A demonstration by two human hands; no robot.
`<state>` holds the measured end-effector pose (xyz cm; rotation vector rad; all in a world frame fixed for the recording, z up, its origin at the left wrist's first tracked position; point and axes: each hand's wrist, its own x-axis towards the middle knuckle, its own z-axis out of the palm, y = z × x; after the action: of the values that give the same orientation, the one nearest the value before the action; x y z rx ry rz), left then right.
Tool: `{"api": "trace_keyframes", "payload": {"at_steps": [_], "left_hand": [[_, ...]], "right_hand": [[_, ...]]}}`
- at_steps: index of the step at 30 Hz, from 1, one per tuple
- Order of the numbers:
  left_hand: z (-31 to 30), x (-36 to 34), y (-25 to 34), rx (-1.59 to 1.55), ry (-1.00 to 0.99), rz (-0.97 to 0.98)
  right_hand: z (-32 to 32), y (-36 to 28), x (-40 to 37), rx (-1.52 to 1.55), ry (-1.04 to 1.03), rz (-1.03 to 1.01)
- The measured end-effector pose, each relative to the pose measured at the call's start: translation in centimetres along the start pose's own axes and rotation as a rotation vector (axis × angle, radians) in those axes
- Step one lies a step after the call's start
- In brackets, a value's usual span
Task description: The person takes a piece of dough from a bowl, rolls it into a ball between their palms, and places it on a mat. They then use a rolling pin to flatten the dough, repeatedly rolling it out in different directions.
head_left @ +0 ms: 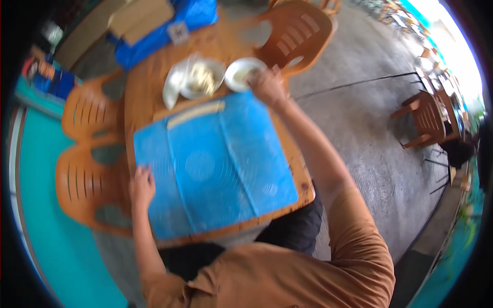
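A blue mat (205,169) with printed circles and crease lines lies on the wooden table. Along its far edge rests a long pale strip, which looks like dough (196,114). My right hand (267,87) is at the right rim of a white bowl (239,75) with pale contents. Its fingers are drawn together and blurred, and what they hold is hidden. Beside that bowl, a larger bowl (221,70) contains pale, lumpy pieces (201,79), with clear plastic (174,82) at its left. My left hand (142,186) lies by the mat's left edge, fingers curled, with nothing visible in it.
Orange plastic chairs stand left of the table (303,197), and another chair (298,36) is at its far right corner. A blue plastic bag (195,15) and a cardboard box (138,20) occupy the far end. Further right is a brown chair (429,120) on the concrete floor.
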<state>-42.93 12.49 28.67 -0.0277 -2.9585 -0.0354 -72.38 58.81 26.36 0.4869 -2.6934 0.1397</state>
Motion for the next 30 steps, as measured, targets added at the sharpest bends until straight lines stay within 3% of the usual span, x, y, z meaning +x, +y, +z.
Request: {"api": "trace_keyframes", "payload": {"at_steps": [1,2,3,5,6,8,10,14,18,20,22,24,26,28,30], "left_hand": [[-0.1,0.1,0.1,0.045,0.016,0.027],[0.8,-0.1,-0.7,0.108,0.016,0.034],[0.7,-0.1,-0.9,0.018,-0.024,0.007],[0.4,-0.2,-0.8,0.036,-0.062,-0.027],[0.2,0.0,-1.0,0.023,-0.077,-0.043],[0.6,-0.8,-0.8,0.0,-0.105,-0.062],[0.5,-0.5,-0.4,0.034,-0.038,-0.074],[0.3,-0.6,0.3,-0.002,-0.086,-0.146],[1.2,-0.6,-0.2,-0.027,-0.04,-0.114],[1.4,-0.6,-0.6,-0.044,-0.036,-0.124],[1.7,-0.5,-0.6,-0.026,-0.034,-0.093],[1.7,-0.5,-0.5,-0.032,-0.029,-0.097],[1.6,-0.7,-0.5,-0.028,-0.035,-0.095],[1.6,-0.7,-0.5,-0.031,-0.022,-0.09],[1.8,-0.8,-0.8,-0.042,-0.007,-0.08]], "right_hand": [[0.7,0.6,-0.2,0.026,0.041,-0.006],[-2.7,-1.0,-1.9,0.172,0.093,-0.032],[-4.8,-2.7,-3.2,0.461,0.066,0.053],[-6.9,-6.0,-6.5,0.593,0.162,-0.085],[-11.6,-9.0,-8.8,0.711,0.058,-0.12],[-11.2,-12.2,-13.3,0.777,0.097,-0.201],[-12.3,-15.8,-17.7,0.845,-0.058,-0.236],[-15.5,-23.4,-25.5,0.676,-0.119,-0.288],[-16.1,-25.8,-29.7,0.517,-0.185,-0.415],[-15.7,-25.3,-30.6,0.427,-0.267,-0.4],[-15.3,-25.0,-30.0,0.242,-0.183,-0.157],[-15.4,-25.8,-30.0,0.216,-0.231,-0.161],[-16.0,-26.9,-31.2,0.365,-0.322,-0.489],[-16.2,-25.8,-31.3,0.357,-0.381,-0.468],[-15.4,-24.5,-30.3,0.182,-0.307,-0.168]]}}
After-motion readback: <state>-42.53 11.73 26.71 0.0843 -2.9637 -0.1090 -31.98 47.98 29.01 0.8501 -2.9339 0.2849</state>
